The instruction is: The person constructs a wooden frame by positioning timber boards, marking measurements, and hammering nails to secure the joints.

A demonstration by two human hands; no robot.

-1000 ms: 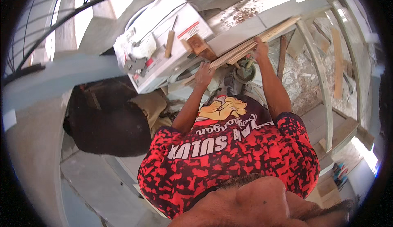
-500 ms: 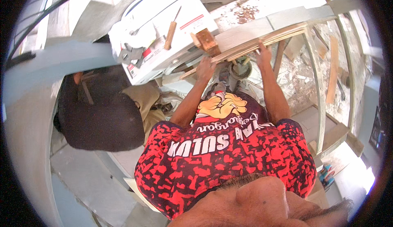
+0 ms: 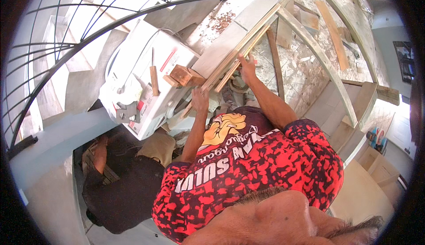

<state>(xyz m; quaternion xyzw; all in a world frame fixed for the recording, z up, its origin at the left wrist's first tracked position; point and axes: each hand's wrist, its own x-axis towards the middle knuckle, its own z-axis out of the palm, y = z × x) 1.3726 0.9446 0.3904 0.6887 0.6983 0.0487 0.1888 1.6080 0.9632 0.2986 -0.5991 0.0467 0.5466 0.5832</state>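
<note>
Leftmost, a black metal railing [image 3: 23,147] arched up across a bright flight of steps. Below it, a co-worker in dark clothing [image 3: 121,187] bent low, one bare forearm [image 3: 100,156] showing. Next stood a large white box [image 3: 161,52] with a red stripe, tilted in view. On it lay a crumpled white bag [image 3: 124,89], some grey metal plates [image 3: 128,113], a wooden-handled tool [image 3: 154,81] with a thin shaft, and, at the right edge, a reddish-brown wooden block [image 3: 182,75].

Just beyond the block, the left hand [image 3: 200,100] touched the lower end of some long, thin wooden slats [image 3: 258,29], its fingers bent and close together; how firmly they gripped could not be told. The slats slanted up to the right, along a grey ledge [image 3: 248,16]. Farther along, the right hand [image 3: 248,69] met their near edge, fingers partly spread, one tip against the wood; whether it clasped them was unclear.

Rightward came a dark brown stick [image 3: 275,63], a curved pale frame piece [image 3: 321,52] and a loose brown board [image 3: 333,36].
</note>
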